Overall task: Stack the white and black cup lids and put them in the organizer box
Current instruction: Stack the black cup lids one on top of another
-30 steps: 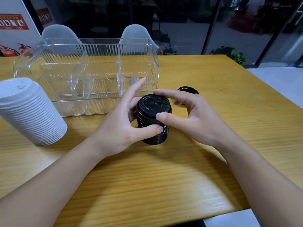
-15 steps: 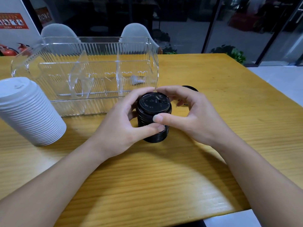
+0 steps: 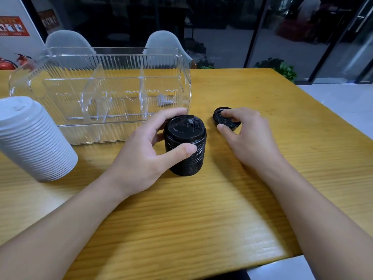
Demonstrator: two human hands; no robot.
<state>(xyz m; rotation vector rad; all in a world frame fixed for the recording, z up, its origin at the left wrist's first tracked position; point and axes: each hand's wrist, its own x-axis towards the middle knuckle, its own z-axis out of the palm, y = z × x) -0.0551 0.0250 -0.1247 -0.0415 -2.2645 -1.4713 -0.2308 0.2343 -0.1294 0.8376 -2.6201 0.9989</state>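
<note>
The left hand (image 3: 139,158) held the black lid stack (image 3: 184,146) in its grip; the right hand (image 3: 246,136) pinched a loose black lid (image 3: 222,118) on the surface (image 3: 201,219). The embossed lettering on the lids was too blurred to read.

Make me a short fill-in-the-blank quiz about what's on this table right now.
The left hand grips the stack of ____ lids.
The right hand reaches a single black lid lying on the ____.
The white lid stack stands ____ the clear organizer box, not inside.

Missing words: black; table; outside
</note>
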